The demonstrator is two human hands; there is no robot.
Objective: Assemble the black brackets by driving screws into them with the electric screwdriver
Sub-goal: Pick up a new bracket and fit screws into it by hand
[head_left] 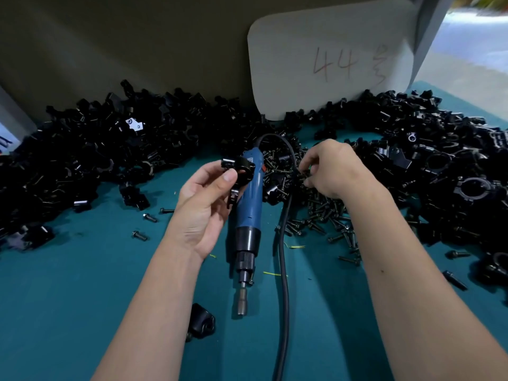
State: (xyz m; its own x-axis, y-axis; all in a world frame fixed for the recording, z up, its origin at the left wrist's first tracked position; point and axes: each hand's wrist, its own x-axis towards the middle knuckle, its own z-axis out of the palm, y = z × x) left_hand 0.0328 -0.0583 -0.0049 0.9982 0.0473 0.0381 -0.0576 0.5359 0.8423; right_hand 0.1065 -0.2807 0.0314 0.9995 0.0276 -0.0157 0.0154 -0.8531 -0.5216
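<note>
My left hand [203, 204] pinches a black bracket [238, 169] between thumb and fingers, held up over the table's middle. The blue electric screwdriver [248, 215] lies flat on the teal table [68, 298], bit end toward me, its black cord [283, 257] running down to the front. My right hand [334, 169] is down in the heap of black screws [316, 210], fingertips curled round one or more screws; what it holds is partly hidden by the fingers.
Big piles of black brackets lie at the left [82, 149] and at the right [439, 166]. A white board marked "44" [332, 59] leans on the back wall. Loose screws [149, 217] and one bracket [202, 321] lie on the near table.
</note>
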